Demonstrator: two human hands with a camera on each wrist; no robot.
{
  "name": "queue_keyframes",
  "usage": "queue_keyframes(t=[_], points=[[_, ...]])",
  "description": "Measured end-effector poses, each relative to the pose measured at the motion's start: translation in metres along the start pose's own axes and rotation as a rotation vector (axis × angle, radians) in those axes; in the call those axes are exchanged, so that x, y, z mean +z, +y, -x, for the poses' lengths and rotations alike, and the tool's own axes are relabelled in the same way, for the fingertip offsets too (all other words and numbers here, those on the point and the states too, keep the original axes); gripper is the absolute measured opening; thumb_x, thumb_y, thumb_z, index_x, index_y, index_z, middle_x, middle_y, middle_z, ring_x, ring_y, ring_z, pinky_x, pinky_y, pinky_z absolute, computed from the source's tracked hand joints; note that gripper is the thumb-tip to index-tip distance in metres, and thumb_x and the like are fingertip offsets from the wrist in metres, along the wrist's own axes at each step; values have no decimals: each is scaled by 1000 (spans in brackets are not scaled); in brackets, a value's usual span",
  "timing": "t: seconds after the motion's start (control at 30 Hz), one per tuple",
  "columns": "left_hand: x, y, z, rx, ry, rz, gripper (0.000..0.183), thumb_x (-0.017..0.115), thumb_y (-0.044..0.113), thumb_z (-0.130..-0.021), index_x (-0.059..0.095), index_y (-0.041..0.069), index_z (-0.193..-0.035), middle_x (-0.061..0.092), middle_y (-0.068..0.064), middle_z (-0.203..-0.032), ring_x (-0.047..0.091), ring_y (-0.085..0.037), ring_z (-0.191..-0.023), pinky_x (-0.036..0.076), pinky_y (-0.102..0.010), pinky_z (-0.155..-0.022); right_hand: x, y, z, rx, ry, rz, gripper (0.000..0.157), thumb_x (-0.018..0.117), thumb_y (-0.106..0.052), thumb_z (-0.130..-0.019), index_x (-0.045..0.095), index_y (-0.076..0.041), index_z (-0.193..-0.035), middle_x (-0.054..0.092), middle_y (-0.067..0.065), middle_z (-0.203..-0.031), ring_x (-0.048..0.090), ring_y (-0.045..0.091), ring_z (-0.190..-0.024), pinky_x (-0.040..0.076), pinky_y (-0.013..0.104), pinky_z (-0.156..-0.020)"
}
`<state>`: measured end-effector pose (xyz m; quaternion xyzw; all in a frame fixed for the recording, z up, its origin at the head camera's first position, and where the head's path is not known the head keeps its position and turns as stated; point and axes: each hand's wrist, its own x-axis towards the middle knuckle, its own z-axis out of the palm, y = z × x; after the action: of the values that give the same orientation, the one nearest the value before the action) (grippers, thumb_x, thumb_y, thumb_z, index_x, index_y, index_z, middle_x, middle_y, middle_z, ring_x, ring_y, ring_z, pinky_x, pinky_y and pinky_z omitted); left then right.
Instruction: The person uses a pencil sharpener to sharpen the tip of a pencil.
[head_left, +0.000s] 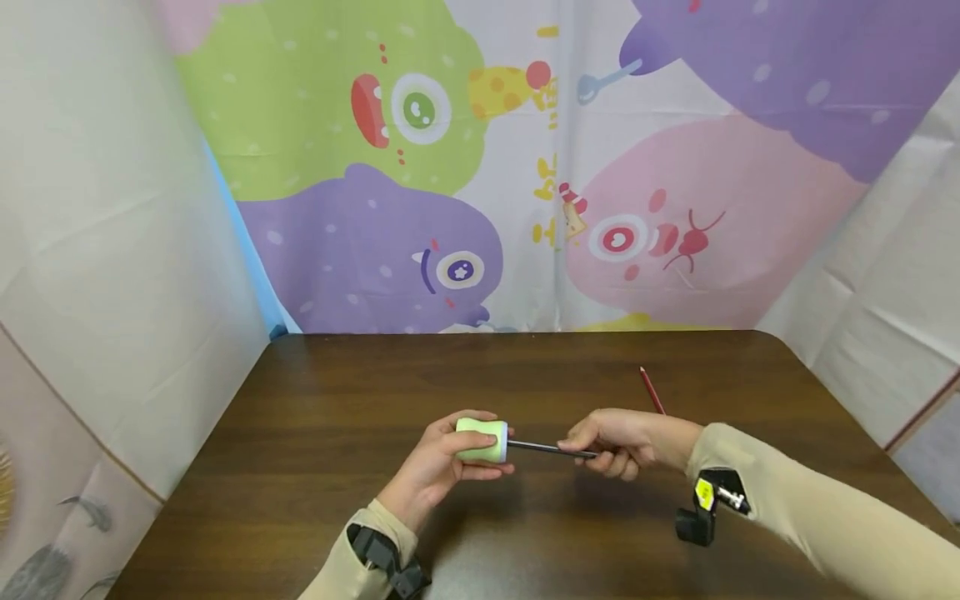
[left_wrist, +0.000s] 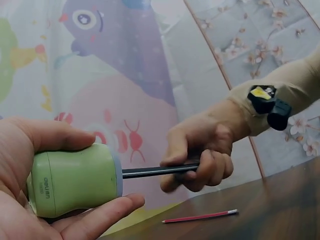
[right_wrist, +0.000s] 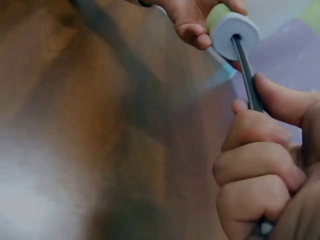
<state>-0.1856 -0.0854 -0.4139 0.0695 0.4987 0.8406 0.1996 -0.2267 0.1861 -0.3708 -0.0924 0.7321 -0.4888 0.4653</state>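
Observation:
My left hand [head_left: 431, 458] grips a light green pencil sharpener [head_left: 474, 440] with a pale blue-white end, holding it above the table. In the left wrist view, the thumb lies over the top of the sharpener [left_wrist: 80, 175] and fingers pass beneath it. My right hand [head_left: 624, 437] pinches a dark pencil [head_left: 536, 447] between thumb and curled fingers. The pencil's far end sits in the hole of the sharpener's end face [right_wrist: 223, 45], as the right wrist view shows. Its tip is hidden inside.
A red pencil [head_left: 651, 387] lies on the dark wooden table [head_left: 360, 375], behind my right wrist. A cartoon-print curtain [head_left: 525, 250] hangs at the table's far edge, with white cloth on both sides.

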Motion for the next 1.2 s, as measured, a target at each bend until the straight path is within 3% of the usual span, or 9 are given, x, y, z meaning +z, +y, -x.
queue_keyframes(t=[0.17, 0.3, 0.43, 0.5, 0.6, 0.73, 0.9, 1.03, 1.2], points=[[-2, 2, 0, 12, 16, 32, 22, 57, -5, -88, 62, 7, -107, 70, -18, -109, 72, -35, -75, 63, -40, -69, 8, 8, 11, -452, 328, 317, 25, 69, -28, -94, 59, -10, -81, 55, -2, -63, 44, 9, -50, 32, 20, -42], [-3, 4, 0, 4, 14, 78, 24, 52, -3, -91, 55, 2, -115, 69, -16, -107, 72, -34, -76, 63, -39, -71, 18, 20, 12, -984, 699, 872, 17, 65, -28, -98, 69, -13, -92, 67, -5, -77, 58, 9, -63, 47, 23, -50], [-3, 5, 0, -15, 19, 110, 28, 51, -1, -92, 49, -1, -121, 68, -16, -106, 72, -33, -76, 63, -37, -70, 21, 25, 0, -1456, 1071, 1373, 26, 53, -18, -104, 70, -4, -89, 64, 1, -76, 52, 14, -58, 45, 25, -44], [-3, 3, 0, -30, 20, 117, 31, 51, 0, -93, 47, -2, -123, 67, -15, -106, 72, -32, -76, 63, -36, -69, 20, 24, -7, -1590, 1193, 1462, 26, 54, -14, -102, 69, -2, -84, 60, 4, -71, 48, 17, -54, 42, 25, -40], [-3, -1, -1, -55, 27, 125, 30, 50, 0, -94, 49, -2, -123, 65, -16, -104, 72, -32, -76, 63, -35, -70, 19, 24, -18, -1669, 1303, 1443, 34, 60, -22, -100, 64, -3, -72, 54, 3, -63, 43, 15, -48, 37, 24, -35], [-3, -4, -3, -50, 74, 118, 27, 53, 1, -93, 54, 0, -120, 64, -16, -98, 72, -31, -75, 62, -33, -69, 22, 28, -30, -1589, 1327, 1301, 46, 58, -36, -101, 50, -10, -64, 39, -5, -55, 28, 5, -44, 24, 15, -33], [-3, -4, -4, -11, 122, 92, 24, 56, 1, -91, 58, 0, -115, 64, -15, -97, 72, -32, -72, 62, -33, -68, 29, 32, -34, -1319, 1231, 1078, 51, 53, -51, -99, 37, -16, -64, 23, -14, -53, 13, -5, -49, 7, 10, -42], [-4, -4, -5, -29, 116, 104, 27, 55, 1, -92, 56, -2, -119, 62, -15, -98, 72, -32, -73, 62, -32, -68, 34, 18, -19, -855, 962, 851, 51, 67, -47, -92, 36, -19, -63, 24, -15, -54, 19, -2, -48, 13, 16, -44], [-5, -7, -6, -31, 64, 94, 26, 55, 0, -91, 56, -1, -117, 67, -16, -101, 72, -34, -73, 62, -33, -68, 18, -2, -4, -347, 440, 359, 46, 70, -32, -92, 40, -15, -62, 30, -8, -52, 23, 7, -47, 17, 21, -44]])
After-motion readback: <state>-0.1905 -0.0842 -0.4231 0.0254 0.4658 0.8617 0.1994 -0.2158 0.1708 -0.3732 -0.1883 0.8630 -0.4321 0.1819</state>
